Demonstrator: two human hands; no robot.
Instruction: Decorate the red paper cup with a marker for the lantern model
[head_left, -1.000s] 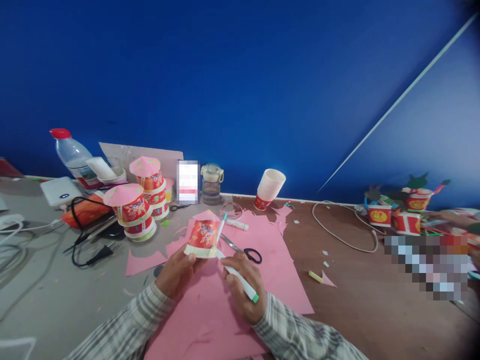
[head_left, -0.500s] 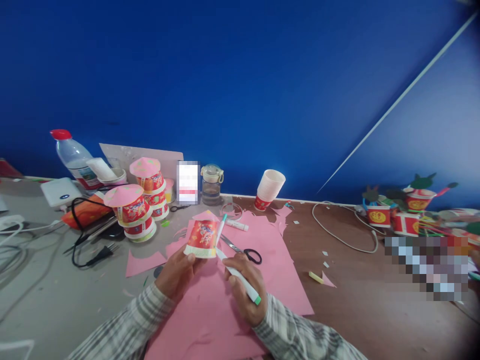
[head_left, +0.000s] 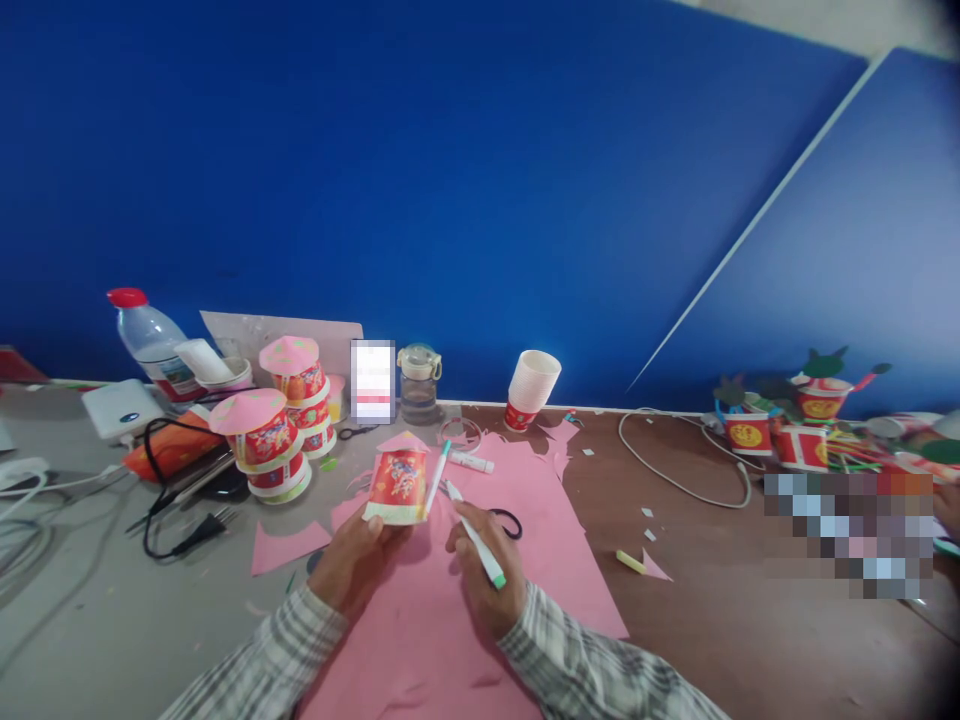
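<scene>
My left hand is closed around a red printed paper cup held upside down, with a pink paper cone on top of it. A white pen with a green end is gripped in my right hand, its tip just right of the cup and a little apart from it. A second green-tipped stick leans against the cup's right side. Both hands hover over a large pink paper sheet. Black-handled scissors lie on the sheet behind my right hand.
Finished pink-topped cup stacks stand at left, near a water bottle, a power plug and cables. A glass jar, a stack of white cups, a white marker and a white cable lie behind. More decorated cups sit far right.
The view tilted up, so everything sits lower in frame. The pen tip drew back slightly from the cup's rim, and the cup now stands more upright in my left hand.
</scene>
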